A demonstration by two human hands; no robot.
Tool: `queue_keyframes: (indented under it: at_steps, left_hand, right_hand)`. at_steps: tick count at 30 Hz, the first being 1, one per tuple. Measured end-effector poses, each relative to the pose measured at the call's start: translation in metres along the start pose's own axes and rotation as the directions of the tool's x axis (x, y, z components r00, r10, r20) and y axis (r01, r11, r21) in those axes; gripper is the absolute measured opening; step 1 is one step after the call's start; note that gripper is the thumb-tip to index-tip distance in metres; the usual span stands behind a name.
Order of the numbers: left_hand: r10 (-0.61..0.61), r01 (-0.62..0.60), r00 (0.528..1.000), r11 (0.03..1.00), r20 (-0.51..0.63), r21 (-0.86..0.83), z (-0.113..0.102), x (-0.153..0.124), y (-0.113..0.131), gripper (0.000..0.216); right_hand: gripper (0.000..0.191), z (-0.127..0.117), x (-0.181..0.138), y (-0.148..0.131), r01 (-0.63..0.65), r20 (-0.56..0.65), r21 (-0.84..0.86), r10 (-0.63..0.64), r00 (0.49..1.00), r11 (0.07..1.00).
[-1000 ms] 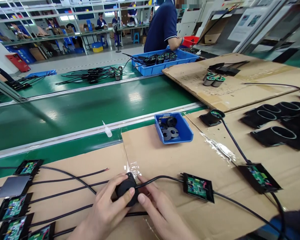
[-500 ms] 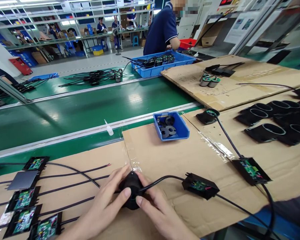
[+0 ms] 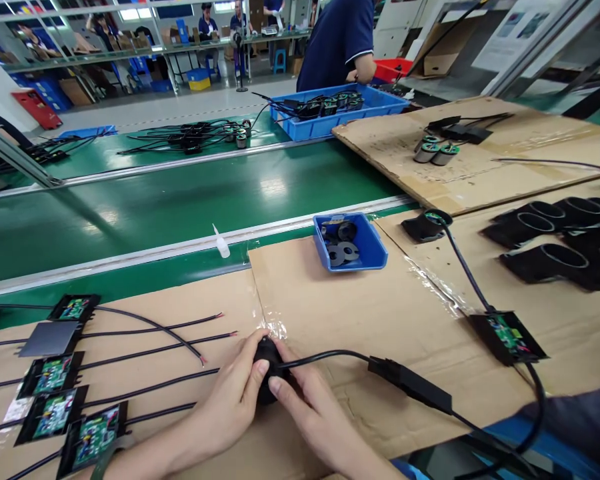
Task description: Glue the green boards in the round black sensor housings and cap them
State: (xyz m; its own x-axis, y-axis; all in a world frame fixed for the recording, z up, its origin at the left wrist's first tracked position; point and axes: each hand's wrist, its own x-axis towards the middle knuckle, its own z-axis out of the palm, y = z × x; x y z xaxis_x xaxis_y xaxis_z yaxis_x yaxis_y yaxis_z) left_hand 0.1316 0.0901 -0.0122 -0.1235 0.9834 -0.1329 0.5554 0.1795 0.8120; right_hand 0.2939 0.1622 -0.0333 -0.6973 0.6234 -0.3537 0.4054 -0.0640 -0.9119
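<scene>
Between my left hand (image 3: 237, 383) and my right hand (image 3: 305, 393) is a round black plastic housing (image 3: 267, 395), low over the cardboard. Fingers of both hands wrap its sides, and the two thumbs press on its near face, close to where a black cable (image 3: 325, 355) comes out. That cable runs right to a narrow black box (image 3: 410, 383), which lies turned on its side, so its inside is hidden. A further cable leaves the box toward the table's front edge. My palms and fingers cover much of the housing.
Open black boxes with green circuit boards (image 3: 53, 417) lie at left with cables. A blue bin (image 3: 377, 252) holds black ring-shaped parts. A white dropper bottle (image 3: 222, 244) stands by the rail. At right lie black housings (image 3: 545, 263) and another wired box (image 3: 510, 337). Across the belt is a co-worker (image 3: 335, 47).
The housing has turned between my hands and shows narrower. The cabled box has rolled over, so its circuit board no longer shows. The whole view has shifted slightly.
</scene>
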Motion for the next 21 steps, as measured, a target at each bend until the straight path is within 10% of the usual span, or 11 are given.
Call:
queue_keyframes:
  at_steps: [14,21]
  left_hand:
    - [-0.09,0.126,0.987,0.951,0.135,-0.282,-0.01,0.017,-0.005,0.046]
    - [-0.318,0.504,0.863,0.598,0.393,-0.623,-0.022,0.028,-0.003,0.057]
  right_hand:
    - [0.047,-0.011,0.021,-0.025,0.084,0.109,0.237,-0.112,0.988,0.968]
    - [0.05,-0.012,0.032,-0.024,-0.16,0.222,0.355,0.083,0.972,0.921]
